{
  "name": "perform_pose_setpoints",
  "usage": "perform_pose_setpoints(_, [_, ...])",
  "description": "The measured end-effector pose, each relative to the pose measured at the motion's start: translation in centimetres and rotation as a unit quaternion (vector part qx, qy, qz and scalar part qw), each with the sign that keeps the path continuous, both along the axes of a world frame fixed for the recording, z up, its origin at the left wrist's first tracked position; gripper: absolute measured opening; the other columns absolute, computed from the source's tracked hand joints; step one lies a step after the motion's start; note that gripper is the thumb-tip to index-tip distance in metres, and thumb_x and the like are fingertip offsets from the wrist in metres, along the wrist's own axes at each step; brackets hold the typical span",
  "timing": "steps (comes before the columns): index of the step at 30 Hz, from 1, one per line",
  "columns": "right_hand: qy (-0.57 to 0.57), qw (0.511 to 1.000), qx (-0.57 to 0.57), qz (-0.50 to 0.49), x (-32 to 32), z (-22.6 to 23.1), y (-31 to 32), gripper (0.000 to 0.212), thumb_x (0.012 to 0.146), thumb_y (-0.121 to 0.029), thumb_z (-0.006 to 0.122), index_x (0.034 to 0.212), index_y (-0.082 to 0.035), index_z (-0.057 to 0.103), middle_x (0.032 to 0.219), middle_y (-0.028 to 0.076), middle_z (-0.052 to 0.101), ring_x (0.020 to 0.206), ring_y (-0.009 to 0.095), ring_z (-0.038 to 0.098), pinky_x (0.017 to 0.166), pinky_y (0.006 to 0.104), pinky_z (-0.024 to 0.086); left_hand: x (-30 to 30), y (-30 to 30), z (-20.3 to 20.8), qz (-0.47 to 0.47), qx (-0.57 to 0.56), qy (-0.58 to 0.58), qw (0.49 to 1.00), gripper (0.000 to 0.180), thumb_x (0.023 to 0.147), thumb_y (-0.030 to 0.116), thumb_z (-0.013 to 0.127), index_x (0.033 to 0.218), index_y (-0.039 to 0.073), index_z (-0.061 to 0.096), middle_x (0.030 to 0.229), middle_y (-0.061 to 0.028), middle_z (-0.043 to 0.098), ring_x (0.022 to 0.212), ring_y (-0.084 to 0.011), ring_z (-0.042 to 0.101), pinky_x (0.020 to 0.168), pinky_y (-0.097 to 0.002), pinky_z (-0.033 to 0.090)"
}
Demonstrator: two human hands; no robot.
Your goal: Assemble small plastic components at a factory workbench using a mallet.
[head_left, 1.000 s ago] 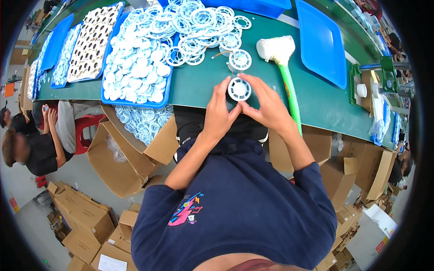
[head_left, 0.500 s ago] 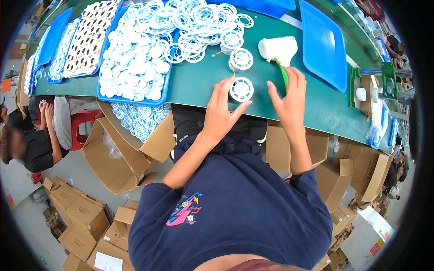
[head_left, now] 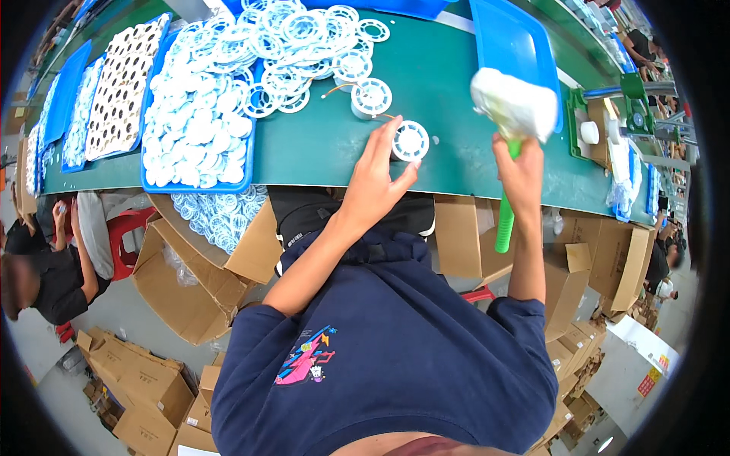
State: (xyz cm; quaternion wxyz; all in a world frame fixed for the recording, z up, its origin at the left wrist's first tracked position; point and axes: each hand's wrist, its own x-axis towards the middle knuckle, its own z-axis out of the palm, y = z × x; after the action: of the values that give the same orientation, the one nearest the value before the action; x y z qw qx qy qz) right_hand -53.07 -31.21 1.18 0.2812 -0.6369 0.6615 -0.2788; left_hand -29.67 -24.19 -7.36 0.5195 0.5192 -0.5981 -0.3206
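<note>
My left hand (head_left: 371, 181) steadies a round white housing (head_left: 411, 142) with a spoked ring on top, thumb and fingers around its left side, near the table's front edge. A thin orange wire runs out from it. My right hand (head_left: 522, 176) is closed round the green handle of a mallet (head_left: 505, 224), raised to the right of the housing. The mallet's head is wrapped in white material. Just beyond my left fingers stands a second white housing (head_left: 372, 96) with a wire, apart from the first.
White spoked rings (head_left: 293, 53) lie heaped on the green table (head_left: 304, 152). A blue tray (head_left: 199, 188) at left holds white discs, beside trays of more parts. At right are a flat blue tray (head_left: 517, 38) and a green fixture (head_left: 635, 102). Cardboard boxes (head_left: 456, 235) stand below the edge.
My right hand has taken hold of the mallet and lifted it off the table, to the right. My left hand stays at the housing. The whole view has shifted slightly.
</note>
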Motion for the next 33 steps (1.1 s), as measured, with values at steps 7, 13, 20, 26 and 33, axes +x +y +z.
perform_pose_setpoints(7, [-0.044,0.996,-0.064,0.053,-0.8,1.0,2.2,0.028,0.086,-0.009,0.072,0.109,0.008,0.072,0.086,0.011,0.076,0.075,0.013,0.065,0.069,0.0335,0.053,-0.3,-0.5,0.6,-0.021,0.017,0.034,0.999,0.069,0.089,0.010,0.077,0.150,0.000,0.047,0.141,-0.0202,0.058,0.128,-0.0341,0.060,0.109,-0.0420,0.046])
perform_pose_setpoints(13, [-0.009,0.997,-0.007,0.074,-0.6,0.6,2.2,0.028,0.084,-0.007,0.072,0.107,0.008,0.072,0.086,0.014,0.077,0.074,0.017,0.069,0.070,0.0360,0.054,-0.3,-0.8,0.3,-0.021,0.029,0.025,0.999,0.069,0.087,0.011,0.081,0.148,0.000,0.048,0.140,-0.0194,0.058,0.126,-0.0328,0.061,0.107,-0.0408,0.048])
perform_pose_setpoints(20, [-0.075,0.991,-0.074,0.085,1.2,0.4,2.6,0.028,0.084,-0.008,0.073,0.107,0.008,0.071,0.086,0.022,0.075,0.083,0.032,0.075,0.077,0.0375,0.056,-0.4,-0.6,0.1,-0.006,0.048,0.038,0.998,0.069,0.086,0.012,0.083,0.146,0.001,0.050,0.138,-0.0192,0.059,0.126,-0.0325,0.062,0.106,-0.0406,0.048])
perform_pose_setpoints(26, [-0.049,0.991,-0.032,0.116,0.2,0.6,1.6,0.030,0.083,-0.011,0.074,0.107,0.007,0.073,0.097,0.030,0.073,0.093,0.048,0.071,0.083,0.0449,0.056,0.2,-0.6,0.3,-0.010,0.046,-0.025,0.999,0.070,0.086,0.012,0.082,0.148,0.001,0.051,0.140,-0.0195,0.057,0.128,-0.0332,0.059,0.109,-0.0407,0.046])
perform_pose_setpoints(33, [-0.017,0.994,0.043,0.096,0.2,1.4,1.1,0.030,0.085,-0.014,0.074,0.101,0.011,0.071,0.097,0.031,0.073,0.089,0.043,0.073,0.080,0.0437,0.056,-0.8,-0.6,-0.3,-0.025,0.019,0.016,0.999,0.064,0.094,0.018,0.076,0.149,0.002,0.049,0.142,-0.0194,0.049,0.132,-0.0344,0.053,0.113,-0.0437,0.041])
